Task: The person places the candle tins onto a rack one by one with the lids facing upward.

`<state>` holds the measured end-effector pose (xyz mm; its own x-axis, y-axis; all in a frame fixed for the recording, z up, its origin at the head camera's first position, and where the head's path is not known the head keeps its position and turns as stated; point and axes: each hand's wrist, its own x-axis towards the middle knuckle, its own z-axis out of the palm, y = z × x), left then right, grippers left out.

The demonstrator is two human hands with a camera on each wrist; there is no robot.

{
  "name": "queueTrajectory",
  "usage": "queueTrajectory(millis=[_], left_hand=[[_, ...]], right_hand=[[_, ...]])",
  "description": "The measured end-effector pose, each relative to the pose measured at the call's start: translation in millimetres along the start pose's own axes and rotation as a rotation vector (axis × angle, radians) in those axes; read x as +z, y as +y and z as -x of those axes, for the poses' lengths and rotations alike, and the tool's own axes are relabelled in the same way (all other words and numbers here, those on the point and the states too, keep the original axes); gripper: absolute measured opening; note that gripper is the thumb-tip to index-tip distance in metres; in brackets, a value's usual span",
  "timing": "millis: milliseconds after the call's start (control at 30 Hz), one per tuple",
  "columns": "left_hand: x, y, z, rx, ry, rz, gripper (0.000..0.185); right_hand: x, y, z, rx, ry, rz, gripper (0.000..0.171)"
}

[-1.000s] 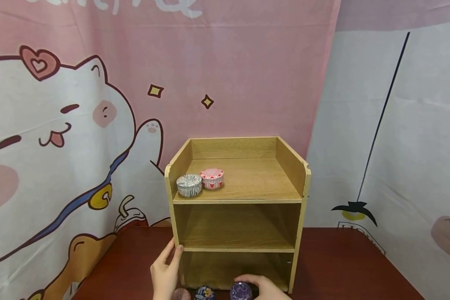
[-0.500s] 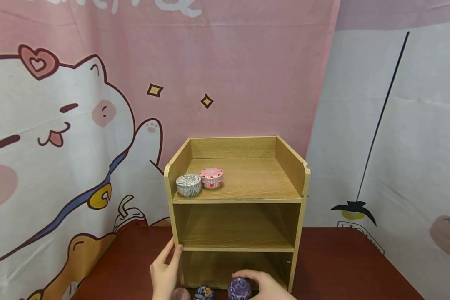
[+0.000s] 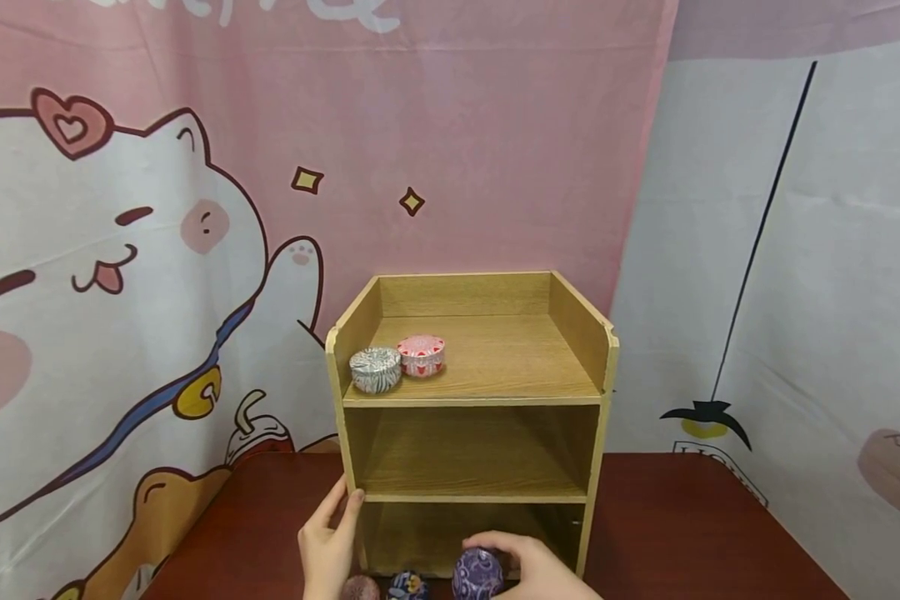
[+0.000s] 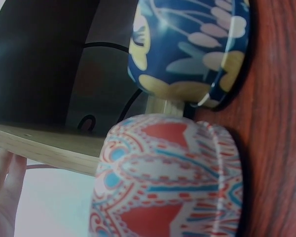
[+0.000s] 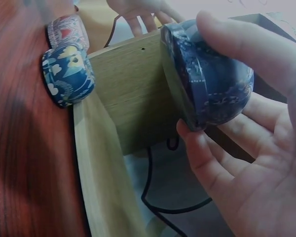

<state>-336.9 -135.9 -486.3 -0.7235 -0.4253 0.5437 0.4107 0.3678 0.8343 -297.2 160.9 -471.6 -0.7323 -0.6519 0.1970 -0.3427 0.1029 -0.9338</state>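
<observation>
Currently, step: the purple tin (image 3: 478,574) is gripped just in front of the shelf unit (image 3: 468,400), at its lowest opening; judged as a pick-up in progress.
Right hand (image 3: 540,571): fingers (image 5: 266,47) curled round the purple tin, thumb beneath.
Left hand (image 3: 328,542): fingers straight, resting against the unit's left front edge; steadying it.
Desk (image 3: 667,525): blue tin (image 3: 408,586) and red-patterned tin (image 3: 362,588) lie close together.
Top shelf: silver tin (image 3: 375,369), pink tin (image 3: 421,355); touching.
Next move requires: a firm hold; clearance past the shelf edge.
</observation>
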Motion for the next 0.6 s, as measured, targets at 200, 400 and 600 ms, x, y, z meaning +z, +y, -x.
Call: queueTrajectory(millis=[200, 400, 600], left_hand=[[-2.0, 3.1, -0.1, -0.022, -0.015, -0.006, 0.036], [-1.9, 2.4, 0.0, -0.04, -0.023, -0.019, 0.037], [-0.5, 0.7, -0.7, -0.038, -0.023, -0.023, 0.037]], right_hand=[[-1, -6, 1, -0.007, 0.016, 0.0, 0.052], [-1, -9, 2, -0.023, 0.01, -0.005, 0.053], [-1, -12, 3, -0.014, 0.006, -0.061, 0.059]])
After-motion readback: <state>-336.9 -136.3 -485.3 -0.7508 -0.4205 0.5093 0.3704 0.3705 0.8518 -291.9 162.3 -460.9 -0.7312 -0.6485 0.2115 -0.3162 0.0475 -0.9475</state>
